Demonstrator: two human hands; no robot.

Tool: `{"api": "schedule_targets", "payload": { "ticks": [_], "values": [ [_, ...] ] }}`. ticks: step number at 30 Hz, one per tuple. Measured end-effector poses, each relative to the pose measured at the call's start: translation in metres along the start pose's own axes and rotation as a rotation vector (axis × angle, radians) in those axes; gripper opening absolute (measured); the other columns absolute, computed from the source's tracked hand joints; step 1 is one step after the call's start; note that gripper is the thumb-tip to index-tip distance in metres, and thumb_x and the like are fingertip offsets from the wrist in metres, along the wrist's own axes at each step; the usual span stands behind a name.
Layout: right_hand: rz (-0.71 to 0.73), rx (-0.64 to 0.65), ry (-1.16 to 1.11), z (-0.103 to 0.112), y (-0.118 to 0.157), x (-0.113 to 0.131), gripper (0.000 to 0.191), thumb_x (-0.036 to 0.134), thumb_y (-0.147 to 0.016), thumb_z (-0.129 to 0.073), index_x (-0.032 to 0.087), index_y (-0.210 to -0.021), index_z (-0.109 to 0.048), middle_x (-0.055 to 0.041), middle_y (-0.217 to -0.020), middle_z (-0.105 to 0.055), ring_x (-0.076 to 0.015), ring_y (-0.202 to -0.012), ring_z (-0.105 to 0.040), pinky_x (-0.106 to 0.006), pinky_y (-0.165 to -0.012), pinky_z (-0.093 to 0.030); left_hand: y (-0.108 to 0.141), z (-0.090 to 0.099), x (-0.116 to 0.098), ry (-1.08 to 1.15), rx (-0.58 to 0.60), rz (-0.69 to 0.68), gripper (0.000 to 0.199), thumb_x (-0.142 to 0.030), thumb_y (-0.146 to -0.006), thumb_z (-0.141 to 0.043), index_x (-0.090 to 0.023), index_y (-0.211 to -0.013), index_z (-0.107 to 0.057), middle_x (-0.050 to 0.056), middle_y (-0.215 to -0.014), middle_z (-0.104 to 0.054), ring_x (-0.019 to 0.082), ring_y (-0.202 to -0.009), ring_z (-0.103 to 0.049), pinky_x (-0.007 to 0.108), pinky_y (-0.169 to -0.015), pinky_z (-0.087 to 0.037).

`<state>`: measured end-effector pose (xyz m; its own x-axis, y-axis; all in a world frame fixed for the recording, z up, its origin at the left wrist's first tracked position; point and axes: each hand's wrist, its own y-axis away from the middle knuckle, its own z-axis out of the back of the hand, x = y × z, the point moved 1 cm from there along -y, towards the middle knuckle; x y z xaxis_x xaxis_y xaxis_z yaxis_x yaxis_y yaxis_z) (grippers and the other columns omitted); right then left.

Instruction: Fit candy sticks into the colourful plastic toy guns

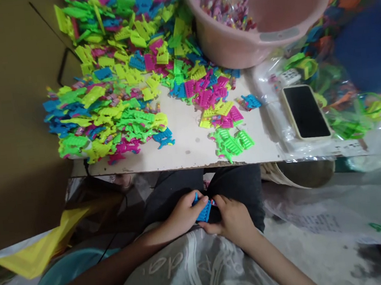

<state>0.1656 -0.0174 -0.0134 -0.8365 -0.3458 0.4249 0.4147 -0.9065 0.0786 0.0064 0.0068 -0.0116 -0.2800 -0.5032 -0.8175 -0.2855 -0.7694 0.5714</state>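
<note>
Over my lap, below the table edge, my left hand (186,212) is closed on a blue ridged plastic toy piece (204,213), its thumb lying across the top. My right hand (234,217) is at the right side of that piece, fingers curled in. A small red-and-white piece (212,202) shows at its fingertips, against the blue toy's edge; the fingers partly hide it. On the table above my hands lie green ridged pieces (230,143) of similar shape, and to the left a loose blue piece (164,138).
A big heap of yellow, green, blue and pink pieces (105,110) covers the table's left. Behind stands a pink basin (231,49) with small colourful bits inside. A phone (306,112) lies on clear plastic bags at right. Below are a bucket (282,176) and a teal basin (68,273).
</note>
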Motion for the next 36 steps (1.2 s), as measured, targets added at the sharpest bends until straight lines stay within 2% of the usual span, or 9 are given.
{"api": "schedule_targets", "payload": {
  "ticks": [2, 5, 19, 21, 26, 29, 32, 36],
  "values": [
    [-0.012, 0.035, 0.057, -0.001, 0.001, 0.001, 0.063, 0.080, -0.077, -0.042, 0.019, -0.073, -0.054, -0.0063, -0.058, -0.063, -0.0219, -0.052, -0.063, -0.028, -0.048, -0.033, 0.001, -0.002, 0.001, -0.035, 0.002, 0.023, 0.032, -0.049, -0.078, -0.051, -0.020, -0.066, -0.047, -0.004, -0.063, -0.046, 0.014, -0.065, -0.045, 0.025, -0.063, -0.037],
    [0.006, 0.069, 0.069, -0.001, 0.002, 0.003, 0.067, 0.084, -0.074, -0.040, 0.019, -0.071, -0.055, -0.0075, -0.057, -0.065, -0.0219, -0.051, -0.064, -0.028, -0.045, -0.028, 0.003, -0.006, 0.005, -0.081, -0.019, 0.048, 0.030, -0.047, -0.079, -0.050, -0.020, -0.066, -0.047, -0.004, -0.062, -0.045, 0.015, -0.065, -0.044, 0.026, -0.062, -0.036],
    [0.020, 0.146, 0.017, -0.006, 0.013, 0.000, 0.068, 0.083, -0.076, -0.037, 0.019, -0.071, -0.055, -0.0061, -0.056, -0.065, -0.0203, -0.049, -0.064, -0.027, -0.045, -0.025, 0.012, -0.010, 0.007, -0.027, 0.004, 0.133, 0.023, -0.035, -0.081, -0.051, -0.020, -0.065, -0.046, -0.004, -0.061, -0.044, 0.013, -0.062, -0.044, 0.025, -0.059, -0.035],
    [0.033, 0.131, 0.029, -0.005, 0.012, 0.001, 0.068, 0.083, -0.077, -0.037, 0.018, -0.073, -0.056, -0.0060, -0.057, -0.065, -0.0195, -0.050, -0.063, -0.027, -0.046, -0.026, 0.011, -0.006, 0.004, -0.004, 0.021, 0.129, 0.023, -0.036, -0.081, -0.052, -0.019, -0.067, -0.049, -0.004, -0.062, -0.046, 0.013, -0.062, -0.044, 0.025, -0.059, -0.036],
    [0.064, 0.055, 0.044, 0.000, 0.007, 0.004, 0.068, 0.081, -0.080, -0.033, 0.017, -0.076, -0.056, -0.0070, -0.062, -0.065, -0.0198, -0.055, -0.064, -0.027, -0.049, -0.029, 0.009, 0.006, -0.004, 0.021, 0.153, 0.083, 0.023, -0.041, -0.077, -0.058, -0.017, -0.076, -0.057, -0.002, -0.068, -0.053, 0.014, -0.068, -0.048, 0.024, -0.063, -0.038],
    [0.089, 0.064, 0.064, 0.000, 0.005, 0.006, 0.070, 0.083, -0.078, -0.031, 0.018, -0.072, -0.055, -0.0067, -0.057, -0.064, -0.0202, -0.050, -0.063, -0.028, -0.046, -0.028, 0.011, 0.006, 0.001, -0.013, 0.106, 0.088, 0.024, -0.042, -0.077, -0.058, -0.019, -0.074, -0.054, -0.003, -0.067, -0.050, 0.014, -0.068, -0.047, 0.024, -0.065, -0.038],
    [0.094, 0.052, 0.046, -0.005, 0.008, 0.008, 0.069, 0.084, -0.076, -0.034, 0.019, -0.070, -0.055, -0.0063, -0.055, -0.064, -0.0210, -0.048, -0.064, -0.028, -0.044, -0.029, 0.016, -0.003, 0.013, -0.038, 0.037, 0.136, 0.027, -0.044, -0.078, -0.058, -0.020, -0.070, -0.049, -0.004, -0.064, -0.046, 0.014, -0.066, -0.044, 0.025, -0.063, -0.037],
    [0.129, 0.011, -0.013, -0.029, 0.020, -0.004, 0.057, 0.080, -0.070, -0.052, 0.022, -0.072, -0.053, -0.0013, -0.054, -0.066, -0.0199, -0.043, -0.064, -0.027, -0.039, -0.031, 0.016, -0.012, 0.035, -0.077, -0.026, 0.167, 0.032, -0.049, -0.078, -0.059, -0.021, -0.069, -0.047, -0.004, -0.062, -0.043, 0.015, -0.067, -0.044, 0.027, -0.064, -0.038]
  ]
}}
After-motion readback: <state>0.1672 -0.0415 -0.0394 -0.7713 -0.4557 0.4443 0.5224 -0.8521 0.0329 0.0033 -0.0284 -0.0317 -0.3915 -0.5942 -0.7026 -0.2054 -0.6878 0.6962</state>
